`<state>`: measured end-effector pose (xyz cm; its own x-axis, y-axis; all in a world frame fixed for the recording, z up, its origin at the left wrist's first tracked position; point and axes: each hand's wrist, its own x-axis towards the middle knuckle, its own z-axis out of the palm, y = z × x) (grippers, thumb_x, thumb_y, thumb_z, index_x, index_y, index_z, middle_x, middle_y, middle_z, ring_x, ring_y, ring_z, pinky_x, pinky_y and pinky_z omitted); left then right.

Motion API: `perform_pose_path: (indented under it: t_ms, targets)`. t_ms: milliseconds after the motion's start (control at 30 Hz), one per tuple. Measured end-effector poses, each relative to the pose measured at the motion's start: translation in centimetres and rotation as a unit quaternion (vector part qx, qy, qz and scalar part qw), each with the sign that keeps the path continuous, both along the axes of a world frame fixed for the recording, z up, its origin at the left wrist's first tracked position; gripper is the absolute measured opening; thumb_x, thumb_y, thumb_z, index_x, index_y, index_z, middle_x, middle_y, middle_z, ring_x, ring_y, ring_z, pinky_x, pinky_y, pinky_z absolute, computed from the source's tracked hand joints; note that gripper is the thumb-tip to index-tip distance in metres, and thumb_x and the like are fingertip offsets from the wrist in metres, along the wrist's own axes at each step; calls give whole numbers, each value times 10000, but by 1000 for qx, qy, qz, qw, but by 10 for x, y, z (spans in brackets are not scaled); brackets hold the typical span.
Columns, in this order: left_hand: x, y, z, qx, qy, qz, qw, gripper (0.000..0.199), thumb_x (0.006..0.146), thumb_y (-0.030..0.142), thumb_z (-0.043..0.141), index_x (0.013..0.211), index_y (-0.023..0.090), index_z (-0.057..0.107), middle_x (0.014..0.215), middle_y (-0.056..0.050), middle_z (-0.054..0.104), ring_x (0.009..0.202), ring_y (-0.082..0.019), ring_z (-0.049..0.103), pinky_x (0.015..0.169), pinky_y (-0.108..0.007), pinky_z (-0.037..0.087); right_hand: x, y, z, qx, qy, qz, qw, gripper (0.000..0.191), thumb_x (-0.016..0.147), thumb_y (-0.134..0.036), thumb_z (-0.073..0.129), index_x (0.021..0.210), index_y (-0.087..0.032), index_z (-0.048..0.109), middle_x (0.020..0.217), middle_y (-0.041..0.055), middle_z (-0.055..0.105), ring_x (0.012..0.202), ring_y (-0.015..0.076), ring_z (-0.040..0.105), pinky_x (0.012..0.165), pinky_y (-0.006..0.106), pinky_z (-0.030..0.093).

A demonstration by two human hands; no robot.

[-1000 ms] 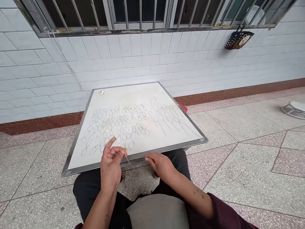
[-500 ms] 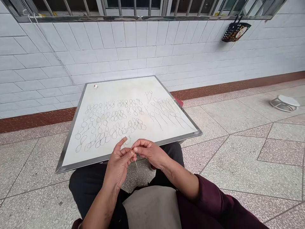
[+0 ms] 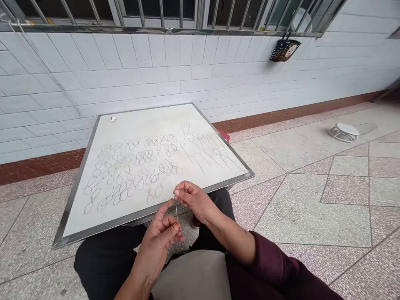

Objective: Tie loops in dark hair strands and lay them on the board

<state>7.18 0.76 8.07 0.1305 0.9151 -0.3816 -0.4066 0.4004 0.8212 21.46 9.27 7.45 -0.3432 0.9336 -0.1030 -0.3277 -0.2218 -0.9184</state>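
Thin strand [image 3: 176, 211] | between right hand [image 3: 198, 203] above, left hand [image 3: 158, 236] below

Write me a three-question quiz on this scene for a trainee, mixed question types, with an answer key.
1. True or false: in the picture, the right hand grips the strand higher up than the left hand does.

2. Which of these stands on the floor, off to the right of the table?
A) bag
B) stool
C) window

3. Fill in the blank: as the person sees it, the loops with long tails lie on the ____ side of the table.

Key: 1. True. 2. B. 3. Right.
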Motion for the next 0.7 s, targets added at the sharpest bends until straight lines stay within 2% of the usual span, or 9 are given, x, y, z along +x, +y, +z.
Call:
perform_pose_path:
  t_ms: [267,367,467,567,700]
  targets:
    - [10,-7,-12,14,64,-36,997,823,765,362,798,1496,259,435,747,15,584,695,-175,538,697,-351,508,10,18,-10,-15,-5,-66,998,372,688,-481,809,775,-183,605,698,-33,581,562,82,390,558,231,322]
    - [11,-5,-22,13,88,-53,995,864,750,393,798,1513,253,417,748,9,594,690,-185,554,698,-360,508,13,25,-21,-5,-50,-81,996,396,700,-532,770,798,-187,602,721,-23,588,572,89,403,565,237,348]
    - [10,-3,-35,7,109,-100,989,887,723,450,802,1500,224,439,732,4,607,654,-181,555,677,-345,493,21,37,-34,12,-104,-109,989,399,749,-572,689,837,-197,587,765,-14,596,591,97,435,590,244,382]
    - [5,-3,-46,0,128,-115,985,810,703,482,800,1418,203,543,725,-1,613,628,-177,554,651,-330,474,40,58,-47,20,-157,-123,980,347,792,-538,653,831,-202,576,780,-15,599,632,109,480,615,246,404]
    - [-12,-1,-52,-19,134,-67,988,756,678,504,819,1339,207,608,745,-8,631,647,-184,577,664,-329,478,81,99,-60,18,-274,-127,953,215,885,-382,639,806,-188,586,766,-6,613,692,134,544,660,262,450]
